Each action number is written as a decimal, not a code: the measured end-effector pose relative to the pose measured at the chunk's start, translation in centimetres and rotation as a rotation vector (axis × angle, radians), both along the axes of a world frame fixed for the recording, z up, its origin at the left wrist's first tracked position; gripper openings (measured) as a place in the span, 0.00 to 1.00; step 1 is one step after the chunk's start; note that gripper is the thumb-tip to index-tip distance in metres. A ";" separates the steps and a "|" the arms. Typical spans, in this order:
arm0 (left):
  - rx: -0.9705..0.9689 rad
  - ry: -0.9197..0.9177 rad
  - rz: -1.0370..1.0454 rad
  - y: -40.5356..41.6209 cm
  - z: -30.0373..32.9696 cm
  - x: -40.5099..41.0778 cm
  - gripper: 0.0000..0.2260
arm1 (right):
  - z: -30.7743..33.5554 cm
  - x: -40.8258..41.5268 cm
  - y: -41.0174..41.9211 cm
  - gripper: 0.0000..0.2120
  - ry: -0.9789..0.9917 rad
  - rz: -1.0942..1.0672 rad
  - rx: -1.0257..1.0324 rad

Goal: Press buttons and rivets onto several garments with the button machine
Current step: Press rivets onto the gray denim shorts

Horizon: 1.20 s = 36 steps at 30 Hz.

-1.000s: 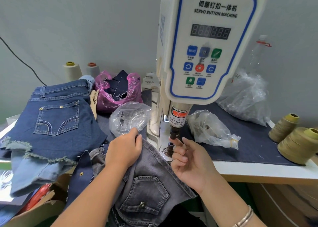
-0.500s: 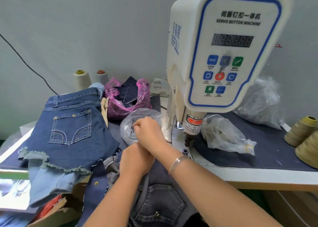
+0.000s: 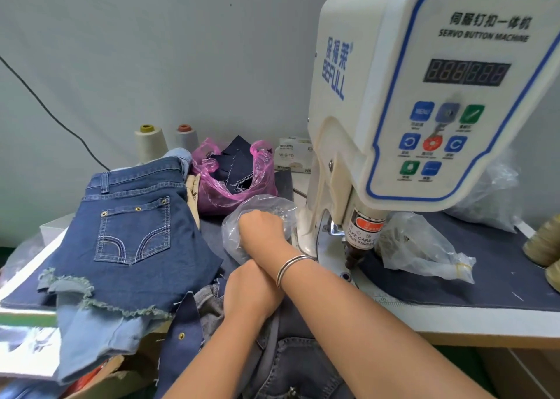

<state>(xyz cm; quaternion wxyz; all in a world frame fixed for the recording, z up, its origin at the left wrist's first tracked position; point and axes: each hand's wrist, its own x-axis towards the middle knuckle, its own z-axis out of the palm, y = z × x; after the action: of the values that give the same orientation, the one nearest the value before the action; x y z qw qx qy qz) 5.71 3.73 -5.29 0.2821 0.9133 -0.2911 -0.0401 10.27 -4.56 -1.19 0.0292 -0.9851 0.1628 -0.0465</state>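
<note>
The white button machine (image 3: 424,95) fills the right of the view, its dark press tip hanging over the bare anvil on the table (image 3: 454,314). Blue denim shorts (image 3: 133,244) lie flat at the left, well apart from the machine. A grey denim garment (image 3: 291,356) hangs off the table's front edge below the forearms. The left hand (image 3: 248,292) rests on this garment, fingers hidden, so its grip cannot be told. The right hand (image 3: 262,232), wrist braceleted, crosses over the left and reaches into a clear plastic bag (image 3: 269,208) just left of the machine, its fingers out of sight inside.
</note>
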 end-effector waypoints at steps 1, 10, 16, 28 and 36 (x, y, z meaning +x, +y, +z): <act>-0.012 0.011 0.002 0.1 0.0 0.0 0.04 | 0.1 0.0 0.2 0.15 0.012 0.018 -0.019; -0.007 -0.001 -0.002 0.0 0.1 0.0 0.05 | -0.1 0.0 -0.3 0.17 0.020 0.034 0.052; -0.029 0.003 0.004 0.0 0.2 -0.2 0.04 | -0.1 -0.3 -0.3 0.16 -0.008 0.020 0.057; 0.017 0.004 0.030 -0.1 0.5 -0.1 0.10 | -0.1 0.4 -0.4 0.19 0.022 0.053 -0.041; 0.006 0.025 0.014 0.0 0.6 -0.2 0.08 | -0.4 0.4 -0.4 0.14 -0.009 0.084 -0.087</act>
<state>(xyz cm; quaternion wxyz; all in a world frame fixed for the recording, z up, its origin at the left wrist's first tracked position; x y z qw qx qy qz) 5.47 3.70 -4.70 0.2832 0.9155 -0.2811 -0.0506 10.71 -5.00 -1.62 -0.0111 -0.9912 0.1189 -0.0565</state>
